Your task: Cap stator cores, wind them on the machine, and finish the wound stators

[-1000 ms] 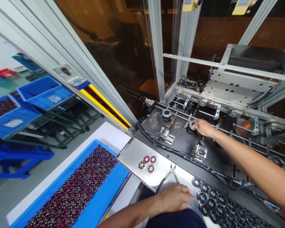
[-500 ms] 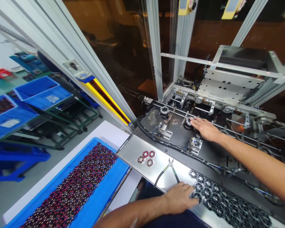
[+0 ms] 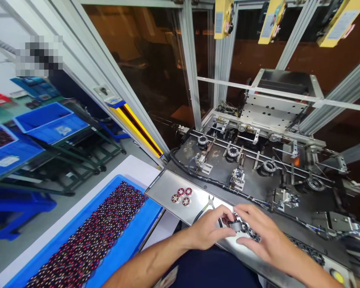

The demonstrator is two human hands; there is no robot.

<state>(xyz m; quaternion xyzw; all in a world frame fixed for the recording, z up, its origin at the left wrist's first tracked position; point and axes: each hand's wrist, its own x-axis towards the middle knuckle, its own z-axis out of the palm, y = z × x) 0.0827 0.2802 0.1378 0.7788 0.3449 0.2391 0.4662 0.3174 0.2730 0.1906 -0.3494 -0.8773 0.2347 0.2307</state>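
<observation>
My left hand (image 3: 211, 227) grips a round black-and-silver part (image 3: 236, 226) between thumb and fingers, above the metal shelf (image 3: 162, 185). Close on its right, my right hand (image 3: 259, 232) is spread with thumb and fingers apart, facing the part. More dark round parts (image 3: 310, 253) lie on the shelf, partly hidden behind my right hand. A pair of pliers (image 3: 210, 201) rests behind my left hand, its handles partly covered. Several red and copper wound discs (image 3: 181, 192) lie on the shelf's left half.
A blue tray (image 3: 147, 224) full of wound discs stands at the left. Behind the shelf is a machine bed with round fixtures (image 3: 233, 153) and rods. A yellow-edged post (image 3: 138, 130) rises at its left. Blue bins (image 3: 48, 120) and a person's dark sleeve (image 3: 67, 86) are farther left.
My right hand has come back from the machine fixture to the shelf. My left hand has lifted a round part and turned toward my right hand. The view has shifted slightly.
</observation>
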